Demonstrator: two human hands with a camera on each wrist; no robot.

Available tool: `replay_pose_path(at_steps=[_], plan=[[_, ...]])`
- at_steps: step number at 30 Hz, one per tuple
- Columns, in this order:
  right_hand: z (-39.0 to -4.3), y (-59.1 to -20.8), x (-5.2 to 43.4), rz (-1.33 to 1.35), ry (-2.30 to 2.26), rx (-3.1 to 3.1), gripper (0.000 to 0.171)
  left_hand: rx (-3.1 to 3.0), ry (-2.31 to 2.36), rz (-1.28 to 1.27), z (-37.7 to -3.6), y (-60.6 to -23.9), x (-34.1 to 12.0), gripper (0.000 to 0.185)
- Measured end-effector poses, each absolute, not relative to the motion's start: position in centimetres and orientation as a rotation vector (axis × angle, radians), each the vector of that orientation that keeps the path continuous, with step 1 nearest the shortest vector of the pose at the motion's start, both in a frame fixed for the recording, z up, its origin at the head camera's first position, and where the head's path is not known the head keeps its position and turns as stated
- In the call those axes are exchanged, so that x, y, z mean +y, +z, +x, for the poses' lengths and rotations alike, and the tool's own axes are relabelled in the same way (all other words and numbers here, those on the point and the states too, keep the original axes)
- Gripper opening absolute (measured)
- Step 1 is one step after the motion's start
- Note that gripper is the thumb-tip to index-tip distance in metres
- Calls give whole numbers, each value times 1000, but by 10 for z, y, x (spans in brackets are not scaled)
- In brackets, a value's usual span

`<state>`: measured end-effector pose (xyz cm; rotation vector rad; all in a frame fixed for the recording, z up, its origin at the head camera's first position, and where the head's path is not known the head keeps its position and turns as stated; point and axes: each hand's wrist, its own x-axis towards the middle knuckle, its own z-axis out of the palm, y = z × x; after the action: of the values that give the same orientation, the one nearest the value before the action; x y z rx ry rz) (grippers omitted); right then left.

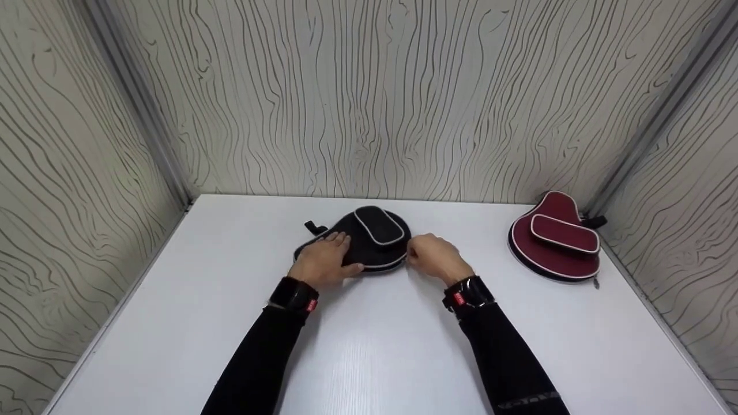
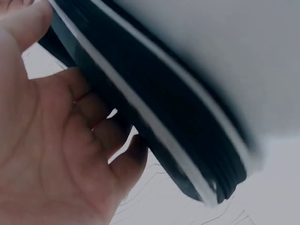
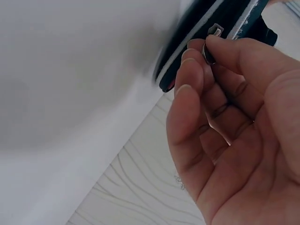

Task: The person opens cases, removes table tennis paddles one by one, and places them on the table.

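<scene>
A black paddle-shaped zip case (image 1: 360,246) with pale piping and a raised pocket (image 1: 379,226) lies on the white table. My left hand (image 1: 323,259) rests on its narrower left part, fingers extended over the top and thumb near the front edge. At the case's right edge, my right hand (image 1: 435,256) pinches the zipper pull (image 3: 208,54) between thumb and fingers. The metal slider (image 3: 215,31) shows just above that pinch in the right wrist view. In the left wrist view, the piped side (image 2: 154,89) of the case runs past my fingers.
A dark red case (image 1: 568,262) of the same shape, with its own pocket, lies at the table's right side. A black strap loop (image 1: 315,228) sticks out behind the black case. Wood-grain patterned panels (image 1: 357,104) enclose the white table (image 1: 369,346) at back and sides.
</scene>
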<state>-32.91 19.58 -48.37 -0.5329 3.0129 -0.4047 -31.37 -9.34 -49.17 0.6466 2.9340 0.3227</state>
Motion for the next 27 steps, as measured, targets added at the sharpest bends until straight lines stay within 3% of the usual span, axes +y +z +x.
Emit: replay_pose_path(at_steps=[5, 16, 27], plan=[[-337, -485, 211, -459, -431, 3019, 32, 2890, 297, 701, -310, -488, -87, 87], [-347, -487, 236, -341, -419, 3084, 24, 2726, 340, 894, -304, -482, -77, 84], [-351, -489, 248, -298, -401, 3144, 27, 2582, 345, 967, -292, -480, -60, 100]])
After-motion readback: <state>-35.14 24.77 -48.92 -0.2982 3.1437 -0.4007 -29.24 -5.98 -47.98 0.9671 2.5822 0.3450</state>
